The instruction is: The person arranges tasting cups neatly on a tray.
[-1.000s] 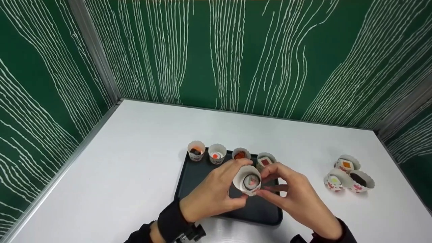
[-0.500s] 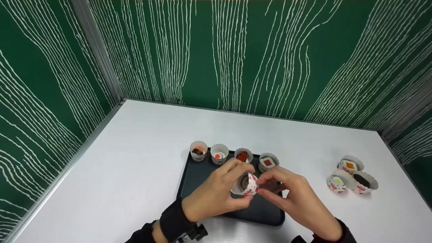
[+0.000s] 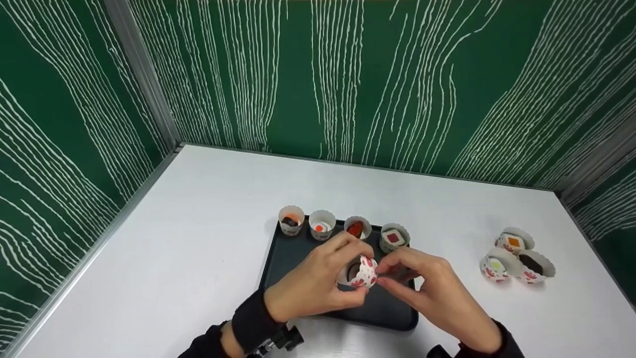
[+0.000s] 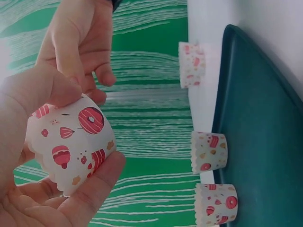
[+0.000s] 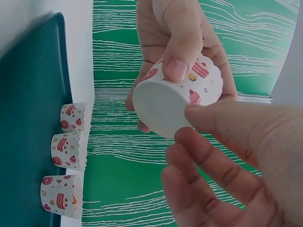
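In the head view, my left hand (image 3: pixel 318 283) grips a white paper baking cup (image 3: pixel 366 273) with red printed sweets, above the tray. The cup lies tipped on its side, its opening turned left. Inside shows part of a dark-ringed piece (image 3: pixel 353 271), mostly hidden. Thumb and index finger of my right hand (image 3: pixel 427 278) pinch the cup at its base edge. The right wrist view shows the plain white base (image 5: pixel 161 109) facing outward, with the left thumb (image 5: pixel 177 66) across the side. In the left wrist view, the scalloped rim faces lower left.
A dark tray (image 3: pixel 293 258) lies on the white table. Along its far edge stand several filled cups, among them one with a red piece (image 3: pixel 355 229) and one with a white square (image 3: pixel 395 238). Three more filled cups (image 3: pixel 535 271) cluster at the right. Green walls enclose the table.
The cup has been turned in the fingers: its opening faced up toward the head camera and now faces left, with the printed side showing. Both hands have stayed nearly in place.
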A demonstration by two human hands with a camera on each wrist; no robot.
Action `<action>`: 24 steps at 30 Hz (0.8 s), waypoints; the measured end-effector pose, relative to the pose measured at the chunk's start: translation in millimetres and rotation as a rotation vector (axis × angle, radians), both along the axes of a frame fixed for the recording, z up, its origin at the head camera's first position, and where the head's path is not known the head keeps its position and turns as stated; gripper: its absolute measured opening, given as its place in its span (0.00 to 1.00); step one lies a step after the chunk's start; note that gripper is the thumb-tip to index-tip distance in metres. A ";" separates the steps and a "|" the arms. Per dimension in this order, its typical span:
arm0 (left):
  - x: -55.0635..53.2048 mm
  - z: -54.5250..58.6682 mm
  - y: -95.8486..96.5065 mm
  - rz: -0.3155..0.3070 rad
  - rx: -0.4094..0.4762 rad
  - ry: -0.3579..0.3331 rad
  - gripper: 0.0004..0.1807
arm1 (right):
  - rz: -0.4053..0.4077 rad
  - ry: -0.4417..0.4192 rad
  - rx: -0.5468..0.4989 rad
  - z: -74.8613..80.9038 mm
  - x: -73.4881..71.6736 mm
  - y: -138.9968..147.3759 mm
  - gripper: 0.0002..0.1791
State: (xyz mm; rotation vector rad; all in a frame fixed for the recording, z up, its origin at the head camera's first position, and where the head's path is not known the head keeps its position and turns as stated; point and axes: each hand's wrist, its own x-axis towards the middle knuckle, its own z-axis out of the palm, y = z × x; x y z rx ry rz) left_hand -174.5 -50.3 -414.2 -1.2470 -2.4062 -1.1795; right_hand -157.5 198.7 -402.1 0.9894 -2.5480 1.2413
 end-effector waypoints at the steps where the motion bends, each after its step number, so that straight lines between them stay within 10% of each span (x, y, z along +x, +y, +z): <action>1: -0.1 0.1 0.1 -0.004 -0.002 -0.001 0.24 | 0.002 -0.003 0.004 0.1 0.0 0.4 0.12; 11: -1.5 2.9 -9.3 0.018 -0.070 -0.052 0.23 | 0.031 0.032 0.016 0.6 -0.2 4.2 0.13; 24: -13.5 -3.0 -34.2 0.233 -0.150 -0.022 0.22 | 0.014 -0.025 0.036 5.6 0.6 8.4 0.12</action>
